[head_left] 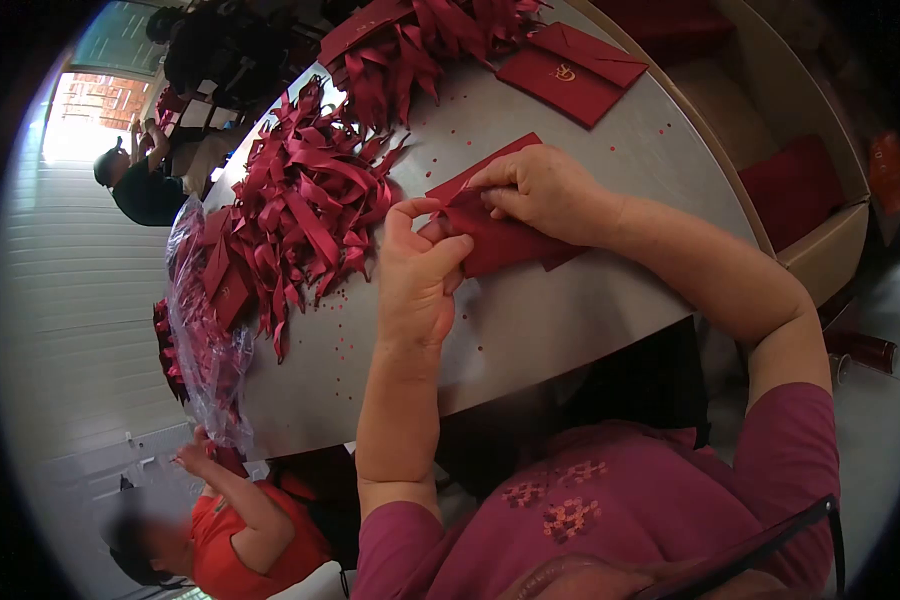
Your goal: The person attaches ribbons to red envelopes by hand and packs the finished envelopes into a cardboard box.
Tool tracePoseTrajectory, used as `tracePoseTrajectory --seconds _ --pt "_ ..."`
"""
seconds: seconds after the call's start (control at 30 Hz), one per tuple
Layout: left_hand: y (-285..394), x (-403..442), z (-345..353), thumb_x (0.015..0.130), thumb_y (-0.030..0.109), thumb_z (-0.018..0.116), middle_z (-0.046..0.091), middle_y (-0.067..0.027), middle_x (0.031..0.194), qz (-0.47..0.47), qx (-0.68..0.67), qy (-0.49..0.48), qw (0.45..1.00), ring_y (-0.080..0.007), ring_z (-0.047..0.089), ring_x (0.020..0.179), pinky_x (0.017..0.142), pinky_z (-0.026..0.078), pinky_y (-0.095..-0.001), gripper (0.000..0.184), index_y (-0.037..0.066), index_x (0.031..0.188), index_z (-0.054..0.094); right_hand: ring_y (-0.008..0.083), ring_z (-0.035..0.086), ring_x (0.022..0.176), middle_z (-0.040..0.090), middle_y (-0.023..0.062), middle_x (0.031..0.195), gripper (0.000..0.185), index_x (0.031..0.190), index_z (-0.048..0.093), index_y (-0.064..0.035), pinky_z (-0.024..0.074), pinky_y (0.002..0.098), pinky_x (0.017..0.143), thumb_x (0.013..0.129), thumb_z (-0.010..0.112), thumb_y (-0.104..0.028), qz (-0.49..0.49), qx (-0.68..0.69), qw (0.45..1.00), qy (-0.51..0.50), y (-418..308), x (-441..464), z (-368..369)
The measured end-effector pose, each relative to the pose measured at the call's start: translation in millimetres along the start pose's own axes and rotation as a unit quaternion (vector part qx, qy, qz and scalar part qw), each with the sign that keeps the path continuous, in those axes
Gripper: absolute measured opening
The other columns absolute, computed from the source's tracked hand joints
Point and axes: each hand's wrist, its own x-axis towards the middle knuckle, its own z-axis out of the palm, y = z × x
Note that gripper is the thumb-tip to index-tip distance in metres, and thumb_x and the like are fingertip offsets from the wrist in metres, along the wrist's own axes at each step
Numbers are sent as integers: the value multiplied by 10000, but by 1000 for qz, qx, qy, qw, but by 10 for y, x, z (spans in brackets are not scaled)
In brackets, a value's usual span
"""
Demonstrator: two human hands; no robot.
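Note:
A dark red paper envelope (pixel 515 240) lies over the grey table in front of me, partly hidden by my hands. My left hand (pixel 420 265) pinches its left edge between curled fingers and thumb. Across the upper part bends my right hand (pixel 550 190), thumb and fingertips closed at the same edge, close to the left fingertips. Whether a ribbon or other small piece is between the fingertips, I cannot make out. Beyond my right hand is another red envelope (pixel 575 72) with a flap and a gold emblem.
Heaped red ribbons (pixel 305 200) cover the table's left side, and more ribbons (pixel 420 50) lie at the back. Clear plastic (pixel 205 330) hangs over the left edge. Small red dots speckle the tabletop. A cardboard box (pixel 820 240) stands right. People (pixel 260 535) sit nearby.

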Motion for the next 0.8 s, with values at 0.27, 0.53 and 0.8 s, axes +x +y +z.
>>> tracePoseTrajectory --seconds 0.27,0.53,0.8 --pt "-98 104 -129 831 -27 634 613 -24 811 20 49 45 998 -28 485 600 475 313 -173 208 44 1006 546 265 664 904 694 130 994 230 1083 679 -30 520 314 781 875 620 -107 -136 -57 985 85 129 27 102" --pt "-4 86 -144 821 7 666 623 11 765 9 55 57 997 -35 504 569 488 341 -182 160 30 975 630 302 610 782 597 104 837 205 998 672 -48 490 386 661 805 614 -84 -278 -284 915 74 -19 -36 -26" --pt "-51 87 -186 812 25 682 646 -5 793 49 159 40 985 -57 578 679 571 434 -197 174 10 974 622 264 588 748 553 92 840 134 888 623 -34 484 389 656 788 579 -111 -334 -420 843 29 -182 -137 32"
